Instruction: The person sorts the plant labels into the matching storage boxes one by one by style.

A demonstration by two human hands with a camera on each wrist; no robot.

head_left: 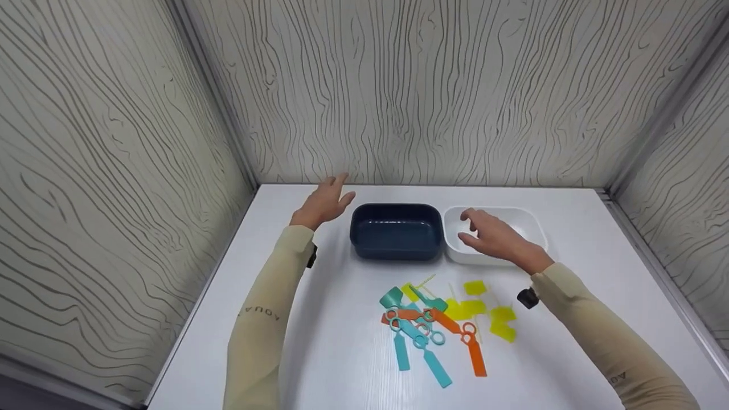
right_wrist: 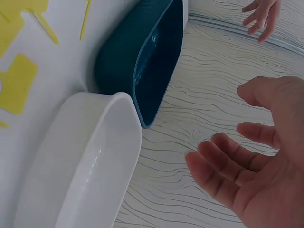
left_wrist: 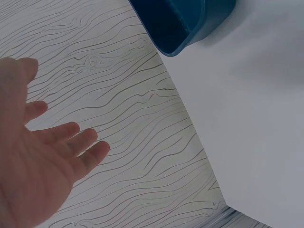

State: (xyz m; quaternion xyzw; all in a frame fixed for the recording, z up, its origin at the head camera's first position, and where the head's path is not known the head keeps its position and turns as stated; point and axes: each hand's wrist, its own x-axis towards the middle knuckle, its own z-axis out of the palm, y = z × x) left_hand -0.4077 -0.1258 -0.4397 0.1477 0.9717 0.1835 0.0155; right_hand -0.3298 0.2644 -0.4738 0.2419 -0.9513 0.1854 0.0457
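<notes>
My left hand (head_left: 326,202) is raised left of the dark blue bin (head_left: 397,251), fingers spread and holding nothing. In the left wrist view that hand (left_wrist: 52,161) shows its palm with relaxed fingers, and the bin's corner (left_wrist: 216,21) is at the top. Over the white bin (head_left: 532,228) hovers my right hand (head_left: 492,234), fingers loosely bent, nothing between them. The right wrist view shows the right hand (right_wrist: 251,161) apart from the white bin (right_wrist: 71,147) and the blue bin (right_wrist: 118,61). Both bins stand side by side with nothing inside that shows.
In front of the bins lies a loose pile: yellow tags (head_left: 472,308) with thin tails, orange ring-ended strips (head_left: 477,357), light blue ring-ended strips (head_left: 437,369) and green pieces (head_left: 392,298). Wood-grain panels (head_left: 393,97) enclose the white table (head_left: 336,353) at the back and sides.
</notes>
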